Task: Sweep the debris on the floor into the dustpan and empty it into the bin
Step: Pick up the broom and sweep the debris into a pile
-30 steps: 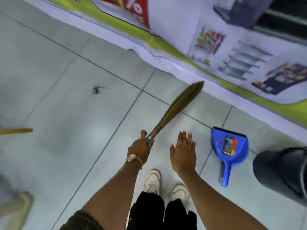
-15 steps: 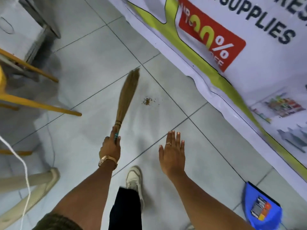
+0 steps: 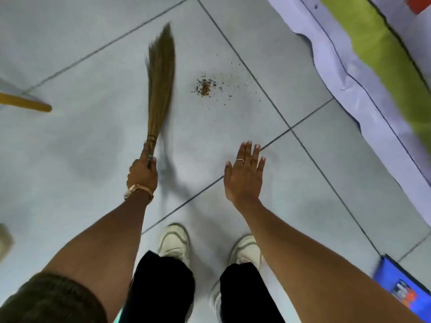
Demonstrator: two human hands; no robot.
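Note:
A small heap of brown debris [image 3: 205, 87] lies on the grey floor tiles ahead of me, with crumbs scattered to its right. My left hand [image 3: 142, 171] grips the short handle of a straw broom [image 3: 161, 82]; its bristles point away from me, just left of the debris and apart from it. My right hand [image 3: 243, 174] hovers flat with fingers spread, holding nothing, nearer to me than the debris. The blue dustpan [image 3: 404, 289] with a colourful label inside lies at the bottom right, partly hidden behind my right forearm. No bin is in view.
A printed banner [image 3: 363, 73] with a green stripe lies along the floor at the right. A yellow wooden leg [image 3: 25, 103] pokes in at the left edge. My two white shoes [image 3: 173, 241] stand on the tiles below the hands.
I have stepped and turned toward the debris, which now lies much closer. The broom swung from pointing right to standing left of the heap. The dustpan slid to the bottom right; the bin left view.

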